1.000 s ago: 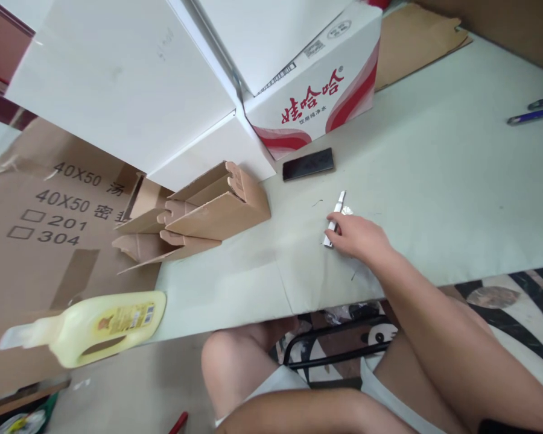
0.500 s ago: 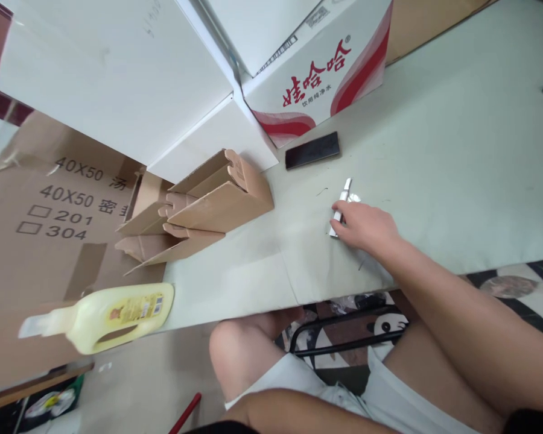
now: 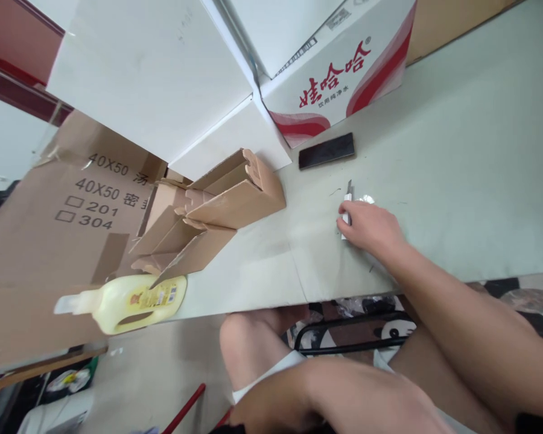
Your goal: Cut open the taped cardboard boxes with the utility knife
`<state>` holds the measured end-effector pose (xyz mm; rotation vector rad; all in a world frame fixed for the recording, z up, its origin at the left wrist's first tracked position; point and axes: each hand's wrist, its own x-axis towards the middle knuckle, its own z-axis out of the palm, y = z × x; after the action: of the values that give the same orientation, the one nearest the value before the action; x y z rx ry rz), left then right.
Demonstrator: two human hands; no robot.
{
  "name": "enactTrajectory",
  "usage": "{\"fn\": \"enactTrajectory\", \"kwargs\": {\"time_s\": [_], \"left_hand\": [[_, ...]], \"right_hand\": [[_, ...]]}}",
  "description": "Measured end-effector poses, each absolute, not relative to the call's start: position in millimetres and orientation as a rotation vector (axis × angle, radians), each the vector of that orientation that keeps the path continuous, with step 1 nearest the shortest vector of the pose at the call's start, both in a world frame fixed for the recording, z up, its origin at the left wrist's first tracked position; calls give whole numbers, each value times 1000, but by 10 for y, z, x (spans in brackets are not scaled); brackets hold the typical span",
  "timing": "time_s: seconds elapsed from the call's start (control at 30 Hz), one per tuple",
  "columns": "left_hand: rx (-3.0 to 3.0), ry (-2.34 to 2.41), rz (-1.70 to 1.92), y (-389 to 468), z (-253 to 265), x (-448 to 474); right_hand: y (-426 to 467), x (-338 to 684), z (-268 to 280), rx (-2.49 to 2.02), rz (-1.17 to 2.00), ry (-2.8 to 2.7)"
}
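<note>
My right hand [image 3: 371, 226] rests on the pale green tabletop [image 3: 470, 163], closed on a small white box cutter [image 3: 347, 205]. Its thin grey blade tip points toward the far side, and my fingers hide part of the handle. A bit of clear plastic [image 3: 367, 198] lies just beyond the hand. Farther off is a dark phone-like slab [image 3: 326, 150], apart from the knife. My left arm [image 3: 344, 392] is bent low at the bottom of the view, with its hand outside the frame.
An open brown carton [image 3: 235, 199] stands on the left of the table, beside a yellow detergent bottle [image 3: 138, 301] lying on its side. Behind are a white-and-red water box [image 3: 339, 78] and white panels [image 3: 154, 66]. A large brown carton [image 3: 63, 253] is at far left.
My view has shifted left, so the scene sits farther right. The blade tip, pale before, now looks dark. My left arm has risen a little; the right hand keeps its hold.
</note>
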<state>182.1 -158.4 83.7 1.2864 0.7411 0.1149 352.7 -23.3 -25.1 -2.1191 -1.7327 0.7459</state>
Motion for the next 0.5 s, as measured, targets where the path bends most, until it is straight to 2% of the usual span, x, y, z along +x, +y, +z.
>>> {"fn": "enactTrajectory", "kwargs": {"time_s": [0.13,0.23,0.3,0.4,0.5], "left_hand": [[1325,837,348,-914,688,1829],[1473,1491,1102,-297,623,1621],[1618,1756,1344,108,614,1388],[1878,1891,1395,572,647,1038],[1991,1927,1128,791,672,841]], "right_hand": [[-244,3375,-217,-1843,752,-1451],[-272,3254,-146,-1685,873,-1212],[-282,3207,-90,-1609,956,-1135],[-275,3220,-14,-1531,989,-1108],[-255,3288,33,-1513,975,-1074]]}}
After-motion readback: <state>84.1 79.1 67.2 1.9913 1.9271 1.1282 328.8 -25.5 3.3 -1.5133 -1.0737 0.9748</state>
